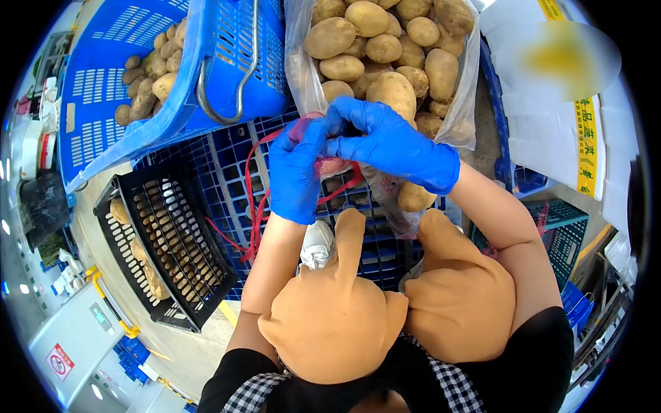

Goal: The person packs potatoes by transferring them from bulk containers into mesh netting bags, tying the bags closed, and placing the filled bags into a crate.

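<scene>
Both my hands wear blue gloves and meet just below the open potato bag. My left hand (297,172) is closed around a bundle of pinkish-red string (332,166). Long red strands (255,213) hang from it on the left, and another loop shows below the hands. My right hand (396,146) is closed in a pinch against the left fingers; what lies between its fingertips is hidden. Right beyond them, potatoes (391,93) fill a clear plastic bag (297,62). A single potato (414,197) lies below my right hand, by crumpled clear plastic.
A blue crate (234,69) with a metal handle holds potatoes at upper left. Left of my arm stands a black slatted crate (172,248) with potatoes inside. A blue pallet (227,165) lies underneath. White boxes (551,103) with yellow tape and a green crate (558,234) are right.
</scene>
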Motion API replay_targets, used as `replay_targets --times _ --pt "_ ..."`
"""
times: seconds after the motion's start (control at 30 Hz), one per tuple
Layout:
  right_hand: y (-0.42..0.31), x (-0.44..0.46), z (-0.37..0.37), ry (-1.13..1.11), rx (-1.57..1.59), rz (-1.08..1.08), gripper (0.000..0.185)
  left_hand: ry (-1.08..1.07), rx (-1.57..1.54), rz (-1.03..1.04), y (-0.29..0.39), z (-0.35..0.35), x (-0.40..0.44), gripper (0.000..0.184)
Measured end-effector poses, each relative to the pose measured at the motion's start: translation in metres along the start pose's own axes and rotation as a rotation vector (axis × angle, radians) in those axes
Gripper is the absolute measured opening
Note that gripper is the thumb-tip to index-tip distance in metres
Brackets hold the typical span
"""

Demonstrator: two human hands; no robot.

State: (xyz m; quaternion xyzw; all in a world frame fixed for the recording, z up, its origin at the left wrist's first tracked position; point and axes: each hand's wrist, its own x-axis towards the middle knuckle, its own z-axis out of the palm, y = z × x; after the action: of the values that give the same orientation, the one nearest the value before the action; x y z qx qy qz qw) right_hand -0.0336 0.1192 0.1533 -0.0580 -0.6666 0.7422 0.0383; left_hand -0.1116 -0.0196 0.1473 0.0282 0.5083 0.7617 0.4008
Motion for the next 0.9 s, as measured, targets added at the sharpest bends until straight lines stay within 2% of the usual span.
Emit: replay_targets --times 0.03,0.13,0.23,0.37,0.47,0.57,0.63,0.7,0.73,0.83,0.9 --pt "0.003 0.002 0.000 -0.043 0.105 0.064 0.008 -0.027 -0.065 -0.030 -0.001 -0.004 0.001 0.021" --pt "-0.001 0.005 -0.004 0.017 0.245 0.104 0.007 -0.025 -0.216 -0.066 0.000 -0.005 0.001 0.017" --pt "0.007 0.010 -0.022 0.102 0.346 0.203 0.010 -0.131 -0.072 -0.038 0.005 -0.020 0.001 0.009" --pt "0.011 0.009 -0.029 0.176 0.551 0.060 0.015 -0.093 -0.008 0.050 0.014 -0.018 0.000 0.004" --pt "0.032 0.010 -0.040 0.166 0.924 -0.044 0.017 -0.019 -0.001 0.111 0.014 -0.017 0.001 0.006" --pt "0.028 0.009 -0.055 0.188 1.079 0.061 0.020 0.072 -0.141 0.088 0.016 -0.024 0.002 0.010" --pt "0.018 0.007 -0.053 0.333 0.639 0.064 0.020 0.168 -0.285 0.070 0.016 -0.027 0.003 0.007" --pt "0.013 0.005 -0.046 0.380 0.416 0.094 0.021 0.047 -0.699 -0.141 0.021 -0.034 0.011 0.004" --pt "0.012 0.006 -0.041 0.362 0.413 0.123 0.021 -0.018 -0.904 -0.251 0.024 -0.037 0.013 0.003" --pt "0.005 0.003 -0.033 0.324 0.243 0.166 0.021 -0.280 -0.973 -0.338 0.032 -0.034 0.013 0.011" --pt "-0.001 0.003 -0.033 0.242 0.084 0.203 0.020 -0.188 -0.715 -0.238 0.034 -0.035 0.013 0.010"
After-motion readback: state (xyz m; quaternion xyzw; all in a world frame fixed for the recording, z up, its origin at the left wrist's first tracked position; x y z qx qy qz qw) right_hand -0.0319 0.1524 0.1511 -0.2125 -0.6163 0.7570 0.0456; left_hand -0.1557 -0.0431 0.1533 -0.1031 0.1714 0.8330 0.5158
